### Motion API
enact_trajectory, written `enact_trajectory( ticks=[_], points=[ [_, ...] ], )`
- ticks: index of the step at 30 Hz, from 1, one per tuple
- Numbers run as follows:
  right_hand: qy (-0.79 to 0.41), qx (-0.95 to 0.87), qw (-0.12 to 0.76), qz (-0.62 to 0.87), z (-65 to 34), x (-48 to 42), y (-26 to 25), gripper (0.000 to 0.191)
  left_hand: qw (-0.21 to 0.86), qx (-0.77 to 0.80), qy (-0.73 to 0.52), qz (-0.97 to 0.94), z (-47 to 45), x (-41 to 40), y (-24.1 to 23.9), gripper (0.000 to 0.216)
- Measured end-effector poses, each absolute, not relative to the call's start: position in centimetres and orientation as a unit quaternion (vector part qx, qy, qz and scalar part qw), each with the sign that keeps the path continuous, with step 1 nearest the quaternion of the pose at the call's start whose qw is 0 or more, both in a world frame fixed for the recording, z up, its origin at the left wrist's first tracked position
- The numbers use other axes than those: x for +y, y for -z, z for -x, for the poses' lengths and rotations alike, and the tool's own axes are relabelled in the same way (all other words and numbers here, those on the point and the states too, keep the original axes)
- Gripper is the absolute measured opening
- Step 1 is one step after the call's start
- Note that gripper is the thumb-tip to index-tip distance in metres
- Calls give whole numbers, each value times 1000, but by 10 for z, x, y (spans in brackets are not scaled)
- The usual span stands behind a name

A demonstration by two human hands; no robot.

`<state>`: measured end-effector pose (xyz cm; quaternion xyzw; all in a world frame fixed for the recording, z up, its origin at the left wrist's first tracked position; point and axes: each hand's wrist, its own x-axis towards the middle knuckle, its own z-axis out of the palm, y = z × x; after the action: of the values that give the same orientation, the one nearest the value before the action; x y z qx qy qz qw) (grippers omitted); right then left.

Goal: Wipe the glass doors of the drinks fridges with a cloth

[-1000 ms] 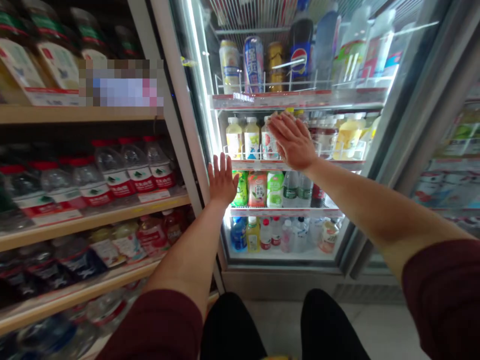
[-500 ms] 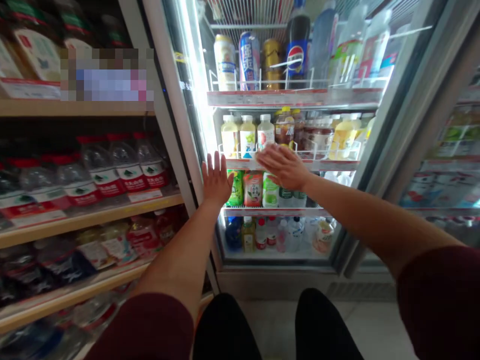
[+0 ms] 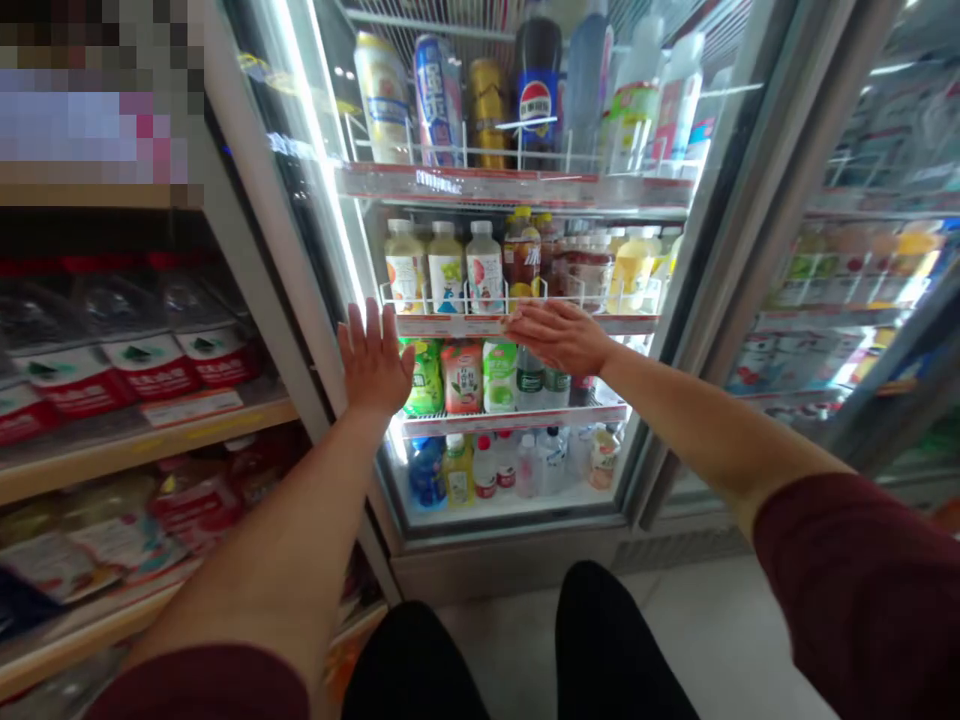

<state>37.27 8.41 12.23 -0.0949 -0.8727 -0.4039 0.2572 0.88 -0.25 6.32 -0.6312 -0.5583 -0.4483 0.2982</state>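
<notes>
My left hand (image 3: 375, 360) is raised in front of the fridge's left side, palm forward with the fingers spread; it holds nothing. My right hand (image 3: 559, 335) is stretched flat across the middle of the fridge, fingers pointing left, and holds nothing either. Behind the hands is a lit glass-fronted drinks fridge (image 3: 517, 525). Pale juice bottles with white caps (image 3: 447, 270) stand on its middle shelf. Below them are a green bottle (image 3: 424, 378) and an orange-labelled bottle (image 3: 462, 378). Whether either hand touches the glass I cannot tell.
On the left, a wooden shelf unit (image 3: 150, 450) carries red-capped water bottles (image 3: 206, 330). The fridge's top shelf holds tall cans (image 3: 437, 100) and a cola bottle (image 3: 537, 90). Another fridge (image 3: 810, 320) stands on the right. My knees (image 3: 619, 640) are over the pale floor.
The view has shifted to the right, so the fridge and left shelf appear further left. Both hands stay raised and stretched out, the right one now sitting slightly lower against the shelves.
</notes>
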Motion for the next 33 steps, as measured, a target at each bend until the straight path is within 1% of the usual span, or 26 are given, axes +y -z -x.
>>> enact_trajectory(
  ticks=[2, 4, 5, 6, 7, 10, 11, 12, 13, 16, 17, 18, 19, 21, 23, 24, 26, 28, 29, 31, 33],
  points=[
    [399, -829, 358, 158, -378, 87, -131, 65, 303, -563, 442, 629, -9, -2, -63, 81],
    [394, -759, 463, 232, -379, 87, -129, 63, 309, -566, 437, 627, -9, -3, -64, 81],
    [393, -736, 490, 251, -379, 86, -123, 63, 312, -566, 437, 625, -9, -3, -64, 81],
    [395, -735, 491, 251, -379, 85, -114, 64, 314, -565, 438, 624, -10, -3, -64, 81],
    [398, -756, 465, 232, -380, 84, -105, 64, 314, -565, 440, 624, -10, -3, -64, 80],
    [392, -853, 313, 143, -389, 84, -92, 65, 312, -563, 441, 626, -10, -3, -64, 80],
    [384, -867, 287, 135, -393, 85, -95, 64, 313, -562, 442, 625, -10, -3, -64, 81],
    [377, -867, 291, 146, -397, 86, -100, 64, 313, -562, 442, 625, -10, -3, -64, 80],
    [370, -854, 323, 172, -400, 87, -106, 63, 314, -562, 442, 625, -10, -3, -64, 80],
    [339, -763, 485, 260, -402, 90, -112, 63, 313, -560, 443, 626, -11, -4, -64, 80],
    [325, -737, 522, 278, -401, 90, -107, 63, 313, -560, 443, 627, -11, -4, -64, 79],
    [316, -726, 540, 285, -399, 89, -99, 63, 314, -560, 441, 628, -12, -5, -64, 79],
    [311, -731, 536, 284, -399, 88, -90, 64, 314, -561, 438, 629, -13, -6, -64, 79],
    [315, -773, 483, 266, -402, 86, -75, 63, 315, -564, 430, 631, -14, -6, -65, 79],
    [322, -808, 429, 244, -409, 86, -76, 60, 317, -567, 425, 630, -14, -7, -65, 78],
    [322, -811, 424, 242, -414, 87, -84, 59, 318, -567, 425, 630, -14, -6, -65, 78],
    [309, -789, 464, 258, -421, 92, -105, 57, 322, -568, 427, 626, -14, -5, -65, 79],
    [291, -741, 537, 280, -423, 97, -119, 59, 323, -570, 430, 621, -13, -4, -64, 80],
    [286, -714, 571, 287, -421, 99, -118, 60, 322, -570, 432, 621, -13, -3, -64, 80],
    [295, -672, 613, 293, -414, 98, -99, 62, 318, -570, 435, 621, -12, -3, -64, 81],
    [319, -655, 616, 299, -407, 93, -66, 65, 319, -566, 439, 621, -12, -2, -64, 81]
  ],
)
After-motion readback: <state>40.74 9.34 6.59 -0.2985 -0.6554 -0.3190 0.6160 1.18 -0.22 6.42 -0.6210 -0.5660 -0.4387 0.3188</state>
